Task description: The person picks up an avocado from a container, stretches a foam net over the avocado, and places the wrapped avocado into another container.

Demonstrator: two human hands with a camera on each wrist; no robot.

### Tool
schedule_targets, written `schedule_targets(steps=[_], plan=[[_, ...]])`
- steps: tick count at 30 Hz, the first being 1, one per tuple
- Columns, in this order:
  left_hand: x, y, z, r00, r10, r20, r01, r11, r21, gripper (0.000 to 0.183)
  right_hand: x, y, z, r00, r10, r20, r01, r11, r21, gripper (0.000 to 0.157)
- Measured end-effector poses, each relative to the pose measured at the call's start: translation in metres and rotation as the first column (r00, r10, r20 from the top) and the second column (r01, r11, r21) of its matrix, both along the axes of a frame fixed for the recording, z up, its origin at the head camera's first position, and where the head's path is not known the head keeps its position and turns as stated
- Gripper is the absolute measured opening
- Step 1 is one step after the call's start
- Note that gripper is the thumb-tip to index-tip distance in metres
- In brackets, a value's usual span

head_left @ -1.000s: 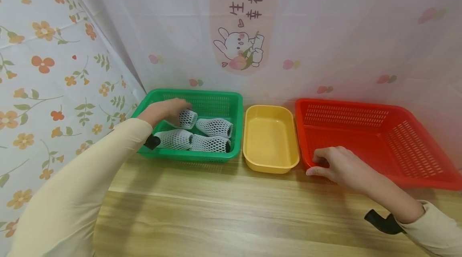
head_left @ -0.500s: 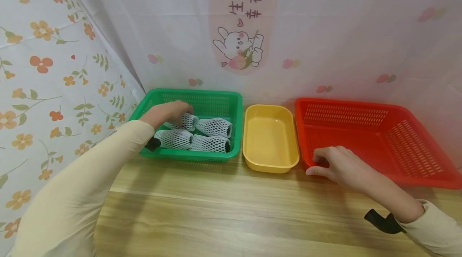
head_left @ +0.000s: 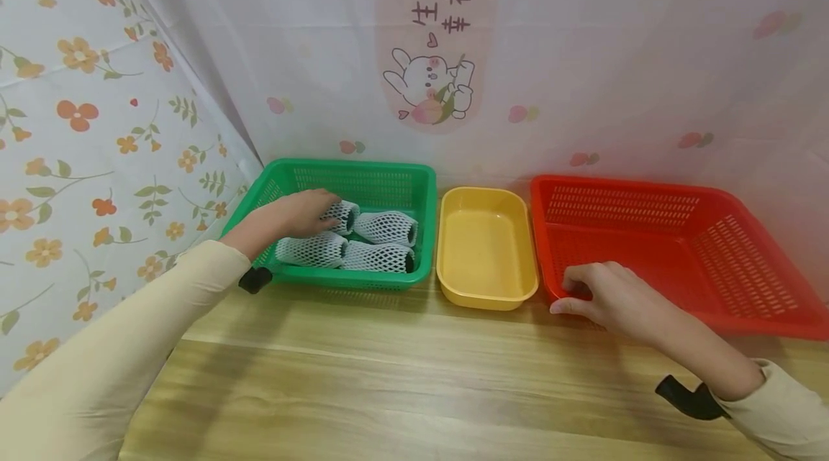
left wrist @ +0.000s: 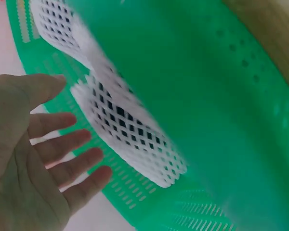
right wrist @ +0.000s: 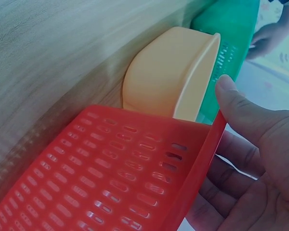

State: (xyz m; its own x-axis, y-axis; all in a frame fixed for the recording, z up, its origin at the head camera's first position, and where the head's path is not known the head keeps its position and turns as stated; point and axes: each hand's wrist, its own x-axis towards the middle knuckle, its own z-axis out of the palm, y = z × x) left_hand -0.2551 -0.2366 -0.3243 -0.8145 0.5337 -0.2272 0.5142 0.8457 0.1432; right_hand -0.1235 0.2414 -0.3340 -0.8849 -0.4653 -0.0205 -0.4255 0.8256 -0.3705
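Several white foam net sleeves lie in the green basket at the left. Dark patches show through their mesh; I cannot tell what is inside. My left hand is over the back left sleeve, partly hiding it. In the left wrist view, that hand's extended, spread fingers appear apart from the nearest sleeve. My right hand grips the near left corner of the red basket. The right wrist view has its thumb on one side of the rim, fingers on the other.
Between the two baskets stands a yellow tray with nothing in it. A wooden table extends in front. Printed cloth hangs close behind the containers, and a flowered cloth hangs at the left.
The back left sleeve sits slightly further right than a second ago. My left hand has loosened, its forearm shifting left and nearer. My right hand keeps its place on the red rim.
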Motion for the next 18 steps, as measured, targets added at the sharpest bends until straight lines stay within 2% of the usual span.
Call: schedule_targets(steps=[3,7,13,18], plan=[[0.016,0.0,0.004,0.999,0.037,-0.005,-0.037,0.998,0.043,0.055,0.001,0.0,-0.001,1.0,0.0,-0.011,0.0,1.0,-0.001,0.033],[0.043,-0.002,0.005,0.998,0.043,-0.036,-0.039,0.993,0.109,0.061,0.001,-0.003,-0.002,1.0,0.0,-0.024,0.0,1.0,-0.002,0.034],[0.086,-0.005,0.0,0.99,0.018,-0.141,0.01,0.98,0.197,0.063,0.002,-0.005,-0.005,0.998,0.018,-0.066,-0.017,1.0,0.007,0.031],[0.109,-0.002,-0.003,0.975,0.002,-0.222,0.056,0.966,0.251,0.061,0.004,-0.001,-0.009,0.993,0.052,-0.107,-0.051,0.999,0.018,0.026]])
